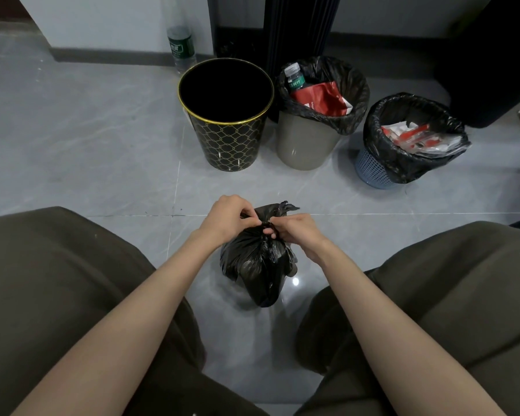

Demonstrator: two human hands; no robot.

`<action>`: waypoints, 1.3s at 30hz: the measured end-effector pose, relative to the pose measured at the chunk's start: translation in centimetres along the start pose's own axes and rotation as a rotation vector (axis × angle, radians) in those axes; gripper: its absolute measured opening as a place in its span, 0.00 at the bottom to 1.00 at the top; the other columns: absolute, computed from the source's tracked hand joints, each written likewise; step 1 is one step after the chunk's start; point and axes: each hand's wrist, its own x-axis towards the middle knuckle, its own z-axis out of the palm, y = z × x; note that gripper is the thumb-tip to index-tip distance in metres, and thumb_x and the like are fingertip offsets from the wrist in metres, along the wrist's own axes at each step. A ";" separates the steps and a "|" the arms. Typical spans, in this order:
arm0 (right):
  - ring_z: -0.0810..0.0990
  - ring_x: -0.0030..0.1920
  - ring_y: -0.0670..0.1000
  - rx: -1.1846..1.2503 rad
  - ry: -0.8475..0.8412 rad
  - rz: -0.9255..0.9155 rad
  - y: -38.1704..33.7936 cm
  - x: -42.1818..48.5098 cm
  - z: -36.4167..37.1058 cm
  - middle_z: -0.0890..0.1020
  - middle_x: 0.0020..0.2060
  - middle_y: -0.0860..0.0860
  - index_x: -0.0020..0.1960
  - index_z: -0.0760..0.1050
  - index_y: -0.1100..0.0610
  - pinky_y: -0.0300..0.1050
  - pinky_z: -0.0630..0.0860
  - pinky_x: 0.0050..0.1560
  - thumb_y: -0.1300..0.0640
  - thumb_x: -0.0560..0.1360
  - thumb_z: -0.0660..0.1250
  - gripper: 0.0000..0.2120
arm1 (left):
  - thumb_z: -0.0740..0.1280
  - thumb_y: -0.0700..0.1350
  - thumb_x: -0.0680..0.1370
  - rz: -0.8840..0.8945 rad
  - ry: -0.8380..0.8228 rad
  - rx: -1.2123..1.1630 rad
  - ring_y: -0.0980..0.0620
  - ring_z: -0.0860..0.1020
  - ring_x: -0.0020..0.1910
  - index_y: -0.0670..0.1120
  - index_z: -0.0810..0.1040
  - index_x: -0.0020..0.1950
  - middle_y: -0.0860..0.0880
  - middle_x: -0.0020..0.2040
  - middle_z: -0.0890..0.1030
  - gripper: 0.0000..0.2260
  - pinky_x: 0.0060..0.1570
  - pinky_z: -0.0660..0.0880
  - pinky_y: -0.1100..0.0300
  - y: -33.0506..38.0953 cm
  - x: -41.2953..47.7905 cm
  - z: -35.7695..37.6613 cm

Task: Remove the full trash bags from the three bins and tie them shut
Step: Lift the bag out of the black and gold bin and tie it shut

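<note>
Trash bag point(260, 265): on floor point(102, 145) btwn knees, neck bunched. Left hand point(227, 219) & right hand point(296, 231) both pinch knot (black bin point(225, 115) empty).

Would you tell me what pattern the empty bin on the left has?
The empty bin is black with a gold lattice pattern and gold rim, seen in the head view.

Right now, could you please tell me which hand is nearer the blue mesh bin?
Right. The right hand, pinching the neck of the black bag, lies nearer the person and left of the blue mesh bin; the left hand grips it farther left.
</note>
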 end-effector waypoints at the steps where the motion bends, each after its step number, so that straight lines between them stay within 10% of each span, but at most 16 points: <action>1: 0.78 0.31 0.45 0.078 -0.013 0.088 -0.2 0.0 -0.1 0.84 0.33 0.51 0.49 0.80 0.61 0.32 0.74 0.32 0.60 0.77 0.65 0.07 | 0.73 0.46 0.72 -0.006 -0.002 -0.010 0.52 0.80 0.45 0.46 0.85 0.43 0.49 0.43 0.85 0.04 0.49 0.75 0.59 0.0 -0.1 0.0; 9: 0.78 0.35 0.40 0.227 -0.122 0.382 0.2 0.2 -0.6 0.83 0.30 0.43 0.40 0.79 0.51 0.36 0.66 0.40 0.57 0.73 0.71 0.05 | 0.75 0.47 0.70 -0.025 -0.188 0.000 0.56 0.79 0.45 0.47 0.85 0.44 0.49 0.43 0.85 0.06 0.51 0.75 0.61 -0.8 -0.5 -0.4; 16: 0.81 0.35 0.44 0.046 -0.023 0.077 0.4 -0.2 -0.5 0.84 0.36 0.51 0.46 0.81 0.61 0.30 0.75 0.32 0.69 0.67 0.75 0.10 | 0.75 0.46 0.70 -0.061 -0.371 -0.080 0.55 0.80 0.46 0.44 0.85 0.47 0.47 0.46 0.85 0.08 0.54 0.75 0.62 -2.4 -0.7 0.4; 21: 0.79 0.37 0.52 -0.215 0.056 -0.029 0.3 -0.2 -0.8 0.81 0.35 0.55 0.38 0.80 0.56 0.43 0.80 0.47 0.68 0.66 0.76 0.09 | 0.60 0.52 0.80 0.020 -0.217 0.127 0.47 0.74 0.59 0.50 0.77 0.62 0.48 0.59 0.80 0.14 0.60 0.71 0.53 -2.2 -0.3 0.7; 24: 0.78 0.35 0.52 -0.360 0.070 -0.103 0.1 -0.5 -0.9 0.80 0.32 0.54 0.37 0.79 0.57 0.45 0.80 0.47 0.69 0.68 0.73 0.09 | 0.56 0.42 0.81 0.179 -0.056 0.272 0.45 0.61 0.69 0.56 0.62 0.73 0.50 0.72 0.65 0.21 0.66 0.64 0.48 -1.5 0.5 0.9; 29: 0.78 0.35 0.46 -0.646 0.109 -0.291 0.1 -0.9 -0.5 0.80 0.33 0.46 0.45 0.83 0.61 0.32 0.76 0.40 0.70 0.69 0.67 0.09 | 0.58 0.25 0.70 0.374 -0.281 0.568 0.46 0.49 0.76 0.62 0.54 0.75 0.52 0.78 0.51 0.43 0.69 0.58 0.50 0.3 2.5 0.9; 39: 0.79 0.36 0.46 -0.690 0.158 -0.434 1.2 -1.0 -0.6 0.82 0.34 0.50 0.42 0.84 0.58 0.35 0.73 0.44 0.69 0.68 0.68 0.10 | 0.66 0.46 0.77 0.464 -0.346 0.665 0.47 0.55 0.74 0.58 0.58 0.74 0.52 0.77 0.55 0.28 0.65 0.65 0.48 0.4 4.6 0.8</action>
